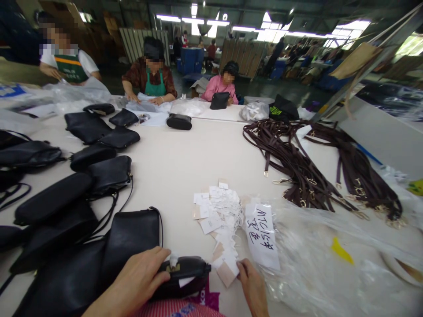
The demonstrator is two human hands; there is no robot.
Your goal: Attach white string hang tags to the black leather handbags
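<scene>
My left hand grips the near end of a small black bag at the table's front edge, thumb and fingers around it. A gold-coloured fitting, a bit of clear wrap and a white slip show on that bag. My right hand has its thumb and forefinger pinched at the edge of a paper hang tag. This tag lies at the near end of a pile of white and beige tags with white strings. Beside my left hand stands a larger black bag.
Many black bags cover the left side. Dark brown straps with gold clasps lie at the right. Clear plastic and a handwritten paper spread beside the tags. Several people sit across the table.
</scene>
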